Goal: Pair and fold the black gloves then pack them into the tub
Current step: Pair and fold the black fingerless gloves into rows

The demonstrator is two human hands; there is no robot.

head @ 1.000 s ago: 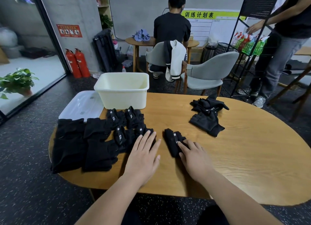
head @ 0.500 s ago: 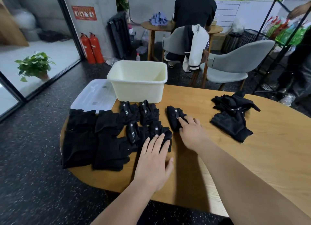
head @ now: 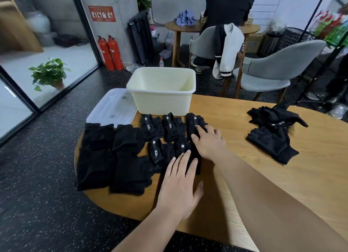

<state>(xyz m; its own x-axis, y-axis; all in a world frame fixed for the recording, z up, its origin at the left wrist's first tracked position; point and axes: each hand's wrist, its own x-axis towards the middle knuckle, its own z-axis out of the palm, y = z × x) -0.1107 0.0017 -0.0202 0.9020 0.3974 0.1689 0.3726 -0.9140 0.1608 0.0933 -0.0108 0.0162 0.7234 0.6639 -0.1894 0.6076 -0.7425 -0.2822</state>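
Several folded black glove pairs (head: 165,136) lie in rows on the wooden table (head: 263,176), in front of the cream tub (head: 162,99). My right hand (head: 209,140) rests with straight fingers on the rightmost folded pair (head: 194,124), which sits beside the back row. My left hand (head: 180,184) lies flat, its fingertips touching the front row of pairs. Larger flat black gloves (head: 113,157) lie at the table's left end. A loose heap of black gloves (head: 273,131) sits to the right.
The tub's clear lid (head: 113,108) lies left of the tub. Grey chairs (head: 273,70), a seated person (head: 227,4) at a round table and a wire rack (head: 329,35) stand behind. Fire extinguishers (head: 109,52) and a potted plant (head: 49,72) are at the left.
My right hand has pushed the folded pair away from me and leftward into line with the back row. My left hand slid forward to the front row. The camera has moved closer.
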